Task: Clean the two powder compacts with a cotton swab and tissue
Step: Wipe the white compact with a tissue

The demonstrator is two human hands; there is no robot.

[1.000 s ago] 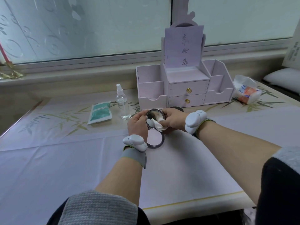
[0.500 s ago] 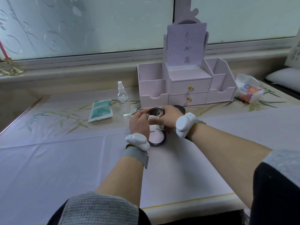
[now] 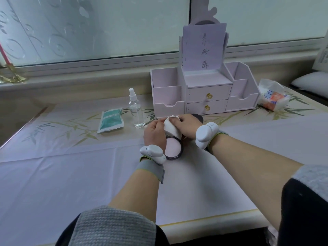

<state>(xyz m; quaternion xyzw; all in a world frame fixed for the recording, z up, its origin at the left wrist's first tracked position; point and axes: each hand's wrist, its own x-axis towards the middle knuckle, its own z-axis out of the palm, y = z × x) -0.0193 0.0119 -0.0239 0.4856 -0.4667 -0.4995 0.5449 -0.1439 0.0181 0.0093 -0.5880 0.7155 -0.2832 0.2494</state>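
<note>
An open black powder compact (image 3: 173,149) with pale pink powder lies on the table in front of me. My left hand (image 3: 154,134) grips its raised lid at the left side. My right hand (image 3: 188,124) presses a folded white tissue (image 3: 171,127) over the lid, so the mirror is hidden. A second dark compact (image 3: 199,118) peeks out just behind my right hand. No cotton swab is visible in either hand.
A clear spray bottle (image 3: 135,109) and a green sachet (image 3: 111,120) lie to the left. A pale pink drawer organiser (image 3: 204,91) stands behind the compacts. A tissue pack (image 3: 272,96) sits at the far right. The table's front edge (image 3: 209,217) is close to me.
The tissue has spread from a small wad on the mirror to covering the whole lid. My right hand shifted slightly left over it; the left hand kept its hold.
</note>
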